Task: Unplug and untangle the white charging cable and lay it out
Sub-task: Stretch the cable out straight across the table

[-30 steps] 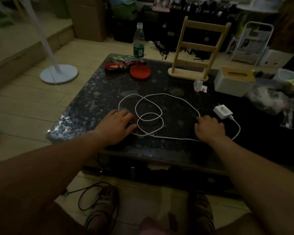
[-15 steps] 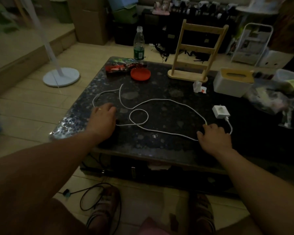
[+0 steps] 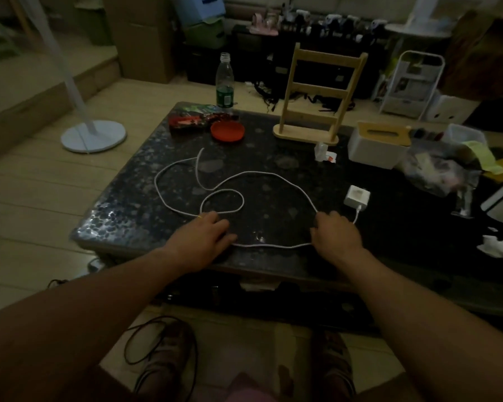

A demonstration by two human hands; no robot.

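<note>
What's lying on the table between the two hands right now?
In the head view, one run of white cable stretches from the left hand to the right hand; otherwise bare table.

Worktop (image 3: pixel 122 224): dark, speckled, right before you.
On it: white cable (image 3: pixel 276 177), charger (image 3: pixel 357 197), red lid (image 3: pixel 227 132), wooden rack (image 3: pixel 305 134), tissue box (image 3: pixel 372 149).

My room is dim, with a pale wood floor (image 3: pixel 26 192), a dark speckled desk (image 3: pixel 134 204) and boxes (image 3: pixel 145 36) behind.

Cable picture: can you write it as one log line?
cable: on table, one loop | adapter: attached | left hand: on cable | right hand: on cable
</note>
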